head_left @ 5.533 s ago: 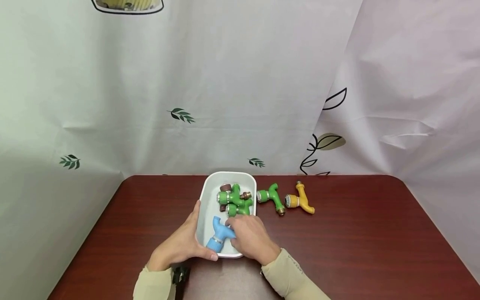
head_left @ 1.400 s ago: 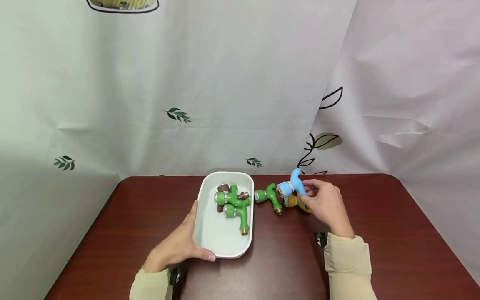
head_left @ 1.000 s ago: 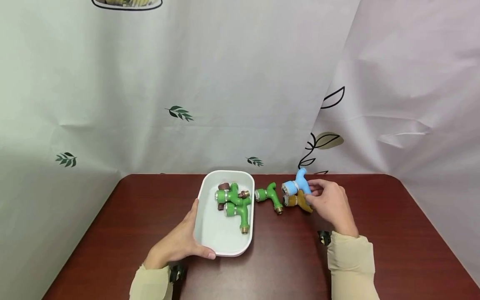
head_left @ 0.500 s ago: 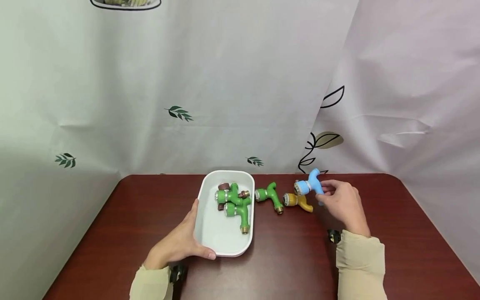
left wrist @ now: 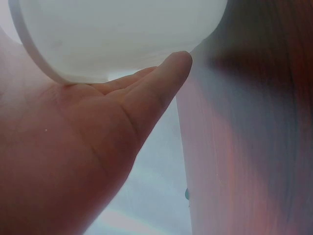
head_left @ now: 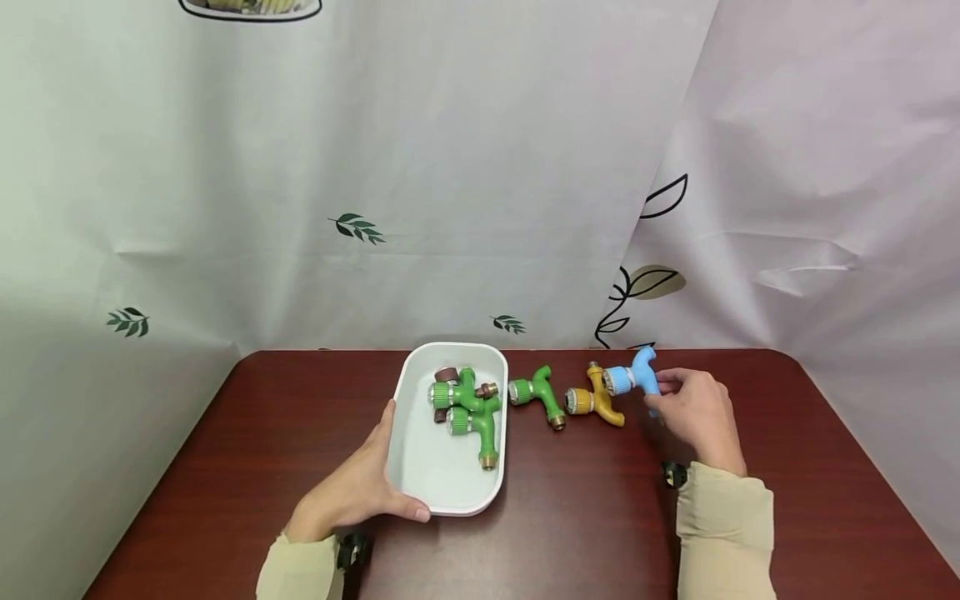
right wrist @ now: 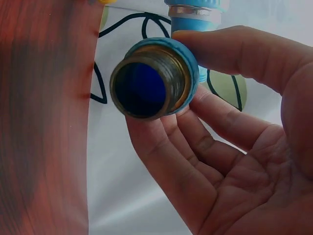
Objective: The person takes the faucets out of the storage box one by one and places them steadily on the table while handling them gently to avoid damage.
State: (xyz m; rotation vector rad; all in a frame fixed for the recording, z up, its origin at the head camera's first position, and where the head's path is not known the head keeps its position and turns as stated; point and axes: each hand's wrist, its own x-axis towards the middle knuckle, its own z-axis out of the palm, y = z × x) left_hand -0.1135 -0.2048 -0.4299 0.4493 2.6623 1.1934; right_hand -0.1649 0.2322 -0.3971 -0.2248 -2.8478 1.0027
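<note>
1. Hands: the right hand (head_left: 697, 412) pinches the blue tap (head_left: 647, 371) near its threaded end, thumb against fingers; the open bore faces the right wrist camera. The left hand (head_left: 356, 487) lies spread at the near-left corner of the white tray (head_left: 442, 485), fingers fairly straight along the side wall, thumb along the near end, bracing rather than clasping.
2. Position of the blue tap: outside the tray, right of the yellow tap (head_left: 600, 402), knob pointing left. Whether it touches the table (head_left: 570, 517) or hangs just above it cannot be told from these angles.
3. Outside the tray: one green tap (head_left: 543, 390) lies just beside the tray's right wall, with the yellow tap to its right. Knobs on both face left.
4. Inside the tray: an upper green tap (head_left: 468, 393) and a lower green tap (head_left: 488, 435), with a brown tap (head_left: 446, 375) mostly hidden under them.
5. Step in hand (judgement): placing the blue tap at the right end of the row on the table.
6. Next move (judgement): calls for lowering the tap flat, its knob kept off the yellow one, then parting thumb and fingers only once the table bears it. The left hand need only steady the tray.
</note>
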